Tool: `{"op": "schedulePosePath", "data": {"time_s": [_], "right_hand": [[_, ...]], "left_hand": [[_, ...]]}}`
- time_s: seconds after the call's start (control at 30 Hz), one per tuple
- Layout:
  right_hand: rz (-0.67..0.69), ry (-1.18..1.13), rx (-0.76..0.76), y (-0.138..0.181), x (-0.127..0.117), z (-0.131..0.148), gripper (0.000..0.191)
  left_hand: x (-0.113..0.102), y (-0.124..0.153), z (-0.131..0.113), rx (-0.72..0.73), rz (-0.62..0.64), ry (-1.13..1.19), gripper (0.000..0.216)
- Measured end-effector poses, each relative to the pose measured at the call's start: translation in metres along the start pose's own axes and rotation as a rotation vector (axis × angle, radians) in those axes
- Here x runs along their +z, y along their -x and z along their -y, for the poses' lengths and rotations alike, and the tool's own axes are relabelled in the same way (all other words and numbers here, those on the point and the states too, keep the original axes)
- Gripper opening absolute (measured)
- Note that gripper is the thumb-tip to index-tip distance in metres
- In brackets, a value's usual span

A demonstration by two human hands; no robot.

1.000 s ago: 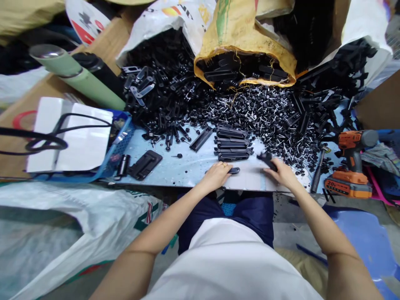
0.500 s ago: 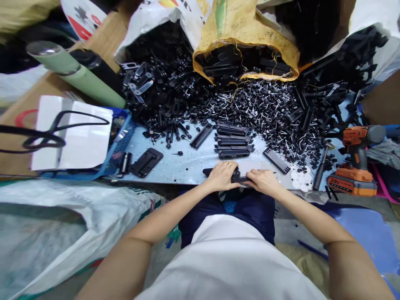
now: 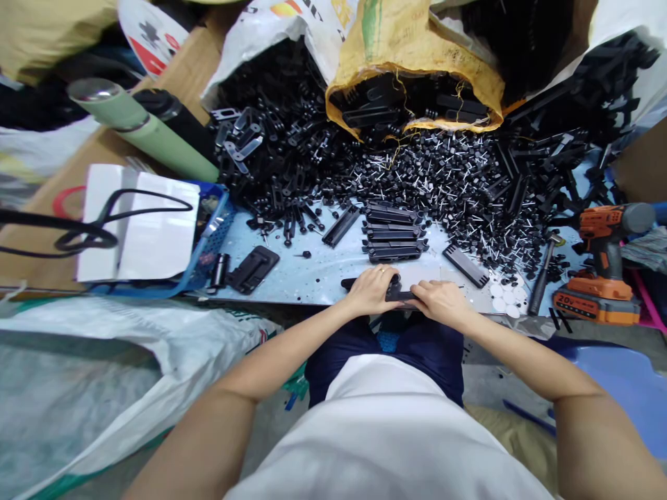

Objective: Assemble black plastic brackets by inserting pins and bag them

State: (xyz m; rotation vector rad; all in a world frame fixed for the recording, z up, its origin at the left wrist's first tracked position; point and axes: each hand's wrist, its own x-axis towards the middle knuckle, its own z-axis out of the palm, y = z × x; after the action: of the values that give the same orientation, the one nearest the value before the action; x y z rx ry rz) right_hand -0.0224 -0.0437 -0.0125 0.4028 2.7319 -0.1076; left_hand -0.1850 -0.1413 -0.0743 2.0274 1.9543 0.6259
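Observation:
My left hand (image 3: 371,289) and my right hand (image 3: 440,303) both grip one long black plastic part (image 3: 399,295) at the near edge of the light blue table (image 3: 307,274). The hands almost touch, and most of the part is hidden under them; its left end pokes out beside my left hand. Just beyond lies a stack of similar black parts (image 3: 393,235). A flat black ribbed piece (image 3: 465,265) lies to the right of the stack.
A big heap of small black pins and clips (image 3: 442,184) covers the far table, spilling from a yellow sack (image 3: 417,62) and a white sack (image 3: 271,42). An orange cordless drill (image 3: 602,267) and a hammer (image 3: 542,274) lie right. A blue basket (image 3: 206,243) sits left.
A second ago my right hand was out to the right holding a black piece. It set that piece down and came back to join my left hand on the part.

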Motion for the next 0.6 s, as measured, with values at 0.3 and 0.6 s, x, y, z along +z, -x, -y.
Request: {"op": "schedulePosePath", "data": {"time_s": [0.3, 0.6], "right_hand": [[-0.035, 0.121, -0.089, -0.003, -0.018, 0.002, 0.026], [-0.025, 0.176, -0.111, -0.010, -0.023, -0.005, 0.028]], "left_hand": [[0.003, 0.005, 0.006, 0.104, -0.212, 0.007, 0.042], [0.008, 0.005, 0.004, 0.116, -0.336, -0.015, 0.034]]}}
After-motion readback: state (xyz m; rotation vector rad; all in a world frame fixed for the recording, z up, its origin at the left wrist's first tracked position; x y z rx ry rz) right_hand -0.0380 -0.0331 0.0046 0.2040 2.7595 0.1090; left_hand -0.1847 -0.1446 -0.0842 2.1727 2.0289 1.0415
